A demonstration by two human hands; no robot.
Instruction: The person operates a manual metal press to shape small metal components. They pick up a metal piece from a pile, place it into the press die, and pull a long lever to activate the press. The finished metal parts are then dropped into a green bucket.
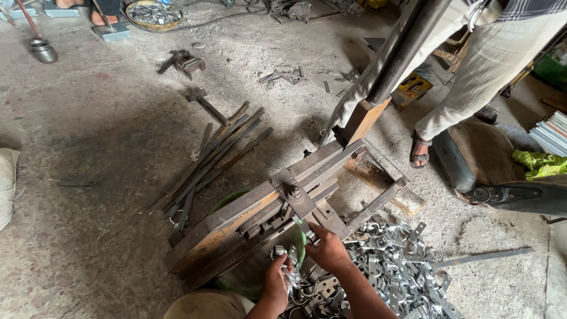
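My left hand (pixel 277 277) was closed around a bundle of bent metal clips (pixel 288 266), held just beside the near end of the hand press (pixel 283 204). My right hand (pixel 328 248) pinched a single clip (pixel 307 231) with narrow fingers, touching the underside of the press at its bolted bracket. Just right of the press lay a heap of shiny clips (pixel 390 260) on the floor. A green tub (pixel 230 198) showed beneath the press. Left of the press lay flat steel strips (pixel 212 156). Beyond the press, its long lever (pixel 401 50) rose beside another person's trousered leg (pixel 472 77).
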